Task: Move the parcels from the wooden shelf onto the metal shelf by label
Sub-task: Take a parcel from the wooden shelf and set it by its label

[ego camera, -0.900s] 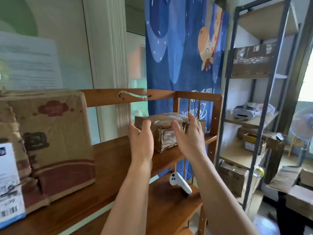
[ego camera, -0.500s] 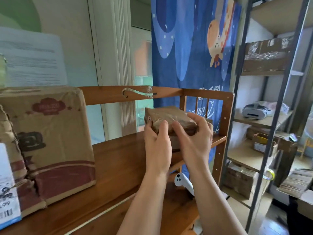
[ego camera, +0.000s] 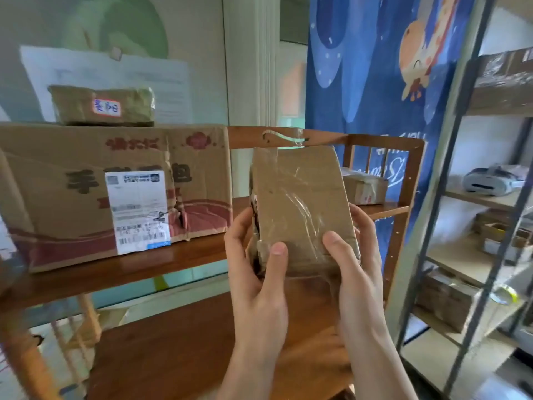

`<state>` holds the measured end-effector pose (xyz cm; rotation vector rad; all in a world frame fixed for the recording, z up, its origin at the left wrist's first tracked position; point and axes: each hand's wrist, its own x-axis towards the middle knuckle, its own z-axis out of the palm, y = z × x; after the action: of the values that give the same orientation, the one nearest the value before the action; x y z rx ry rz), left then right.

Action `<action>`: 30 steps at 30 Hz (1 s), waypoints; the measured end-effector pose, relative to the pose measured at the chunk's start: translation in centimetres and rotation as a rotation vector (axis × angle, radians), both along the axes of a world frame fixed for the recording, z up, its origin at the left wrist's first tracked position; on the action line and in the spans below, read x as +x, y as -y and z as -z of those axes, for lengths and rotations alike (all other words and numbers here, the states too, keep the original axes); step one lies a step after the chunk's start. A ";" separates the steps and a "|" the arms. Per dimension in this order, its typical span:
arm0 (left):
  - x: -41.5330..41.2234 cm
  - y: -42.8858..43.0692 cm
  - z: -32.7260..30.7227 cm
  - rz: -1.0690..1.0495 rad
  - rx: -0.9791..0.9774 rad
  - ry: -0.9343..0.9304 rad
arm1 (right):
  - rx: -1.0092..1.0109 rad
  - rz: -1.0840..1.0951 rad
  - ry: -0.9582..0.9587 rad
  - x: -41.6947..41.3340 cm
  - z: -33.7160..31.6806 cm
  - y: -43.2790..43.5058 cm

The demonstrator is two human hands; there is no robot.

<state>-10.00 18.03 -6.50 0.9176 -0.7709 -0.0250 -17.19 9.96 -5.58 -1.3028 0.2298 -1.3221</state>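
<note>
Head view showed us, at far left, a big carton [ego camera: 115, 194] on the wooden shelf [ego camera: 173, 264], a white shipping label [ego camera: 138, 212] on its front. On top of it lay a small flat parcel [ego camera: 101, 106] with a handwritten sticker [ego camera: 106, 106]. Right of the carton, we held a taped brown parcel [ego camera: 300, 209] up in front of the shelf, clear of the board, its broad face tilted toward us. Our left hand [ego camera: 256, 278] gripped its lower left edge, thumb across the face; our right hand [ego camera: 357, 272] gripped the lower right corner, thumb [ego camera: 337, 246] likewise on the face. Both sets of fingers were closed on the parcel. Behind it, near the shelf's right end, sat another small box [ego camera: 364, 187]. Further right hung a blue curtain [ego camera: 375, 82], then stood the metal shelf [ego camera: 432, 212] with boxes on several levels and a white device [ego camera: 487, 181] on one.
</note>
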 end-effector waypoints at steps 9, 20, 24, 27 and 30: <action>1.0 -17.0 -1.6 -0.248 0.326 0.044 | -0.425 0.026 -0.046 0.8 -0.8 -15.1; 1.8 -41.5 -1.7 -0.138 0.264 -0.055 | -0.003 -0.427 -0.060 4.3 0.5 -38.6; 2.8 -50.3 -0.9 -0.124 0.295 -0.094 | 0.049 -0.528 -0.178 5.3 1.5 -47.4; 3.9 -55.9 -1.0 -0.252 0.279 -0.123 | 0.090 -0.619 -0.283 5.9 1.3 -52.0; 5.0 -60.4 -1.0 -0.494 0.204 -0.091 | 0.012 -0.436 -0.295 6.3 1.1 -55.8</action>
<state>-4.95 78.39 -5.46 1.2728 -0.4469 0.2909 -10.90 65.78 -6.65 -1.4388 0.1454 -0.7598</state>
